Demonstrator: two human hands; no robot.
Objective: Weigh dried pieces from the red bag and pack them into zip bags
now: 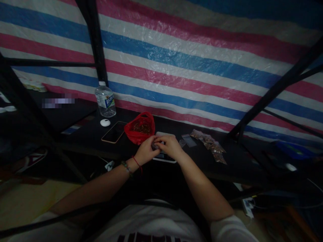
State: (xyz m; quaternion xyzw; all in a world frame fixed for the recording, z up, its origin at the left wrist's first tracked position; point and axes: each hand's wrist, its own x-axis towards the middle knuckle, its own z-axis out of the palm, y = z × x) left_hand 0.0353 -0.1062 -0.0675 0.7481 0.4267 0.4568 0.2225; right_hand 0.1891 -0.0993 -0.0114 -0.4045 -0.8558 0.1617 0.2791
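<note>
My left hand [146, 150] and my right hand [170, 145] meet over a white, flat device like a small digital scale [165, 160]. Between them is a small clear plastic bag [154, 145], mostly covered by the fingers. The left fingers are closed round it, and those of the right hand pinch at it. Just left of the hands stands an open red plastic bag [137, 137] with many small brownish-gold pieces [142, 127] inside. To the right lie a flat clear bag [189, 140] and several filled little bags [208, 141] in an overlapping row.
On the black table [83, 143] at the left are a phone [114, 132], a white earbud case or mouse [105, 122] and a clear bottle [105, 101]. Dark metal posts [94, 43] frame the space, and a striped plastic sheet [176, 67] hangs behind.
</note>
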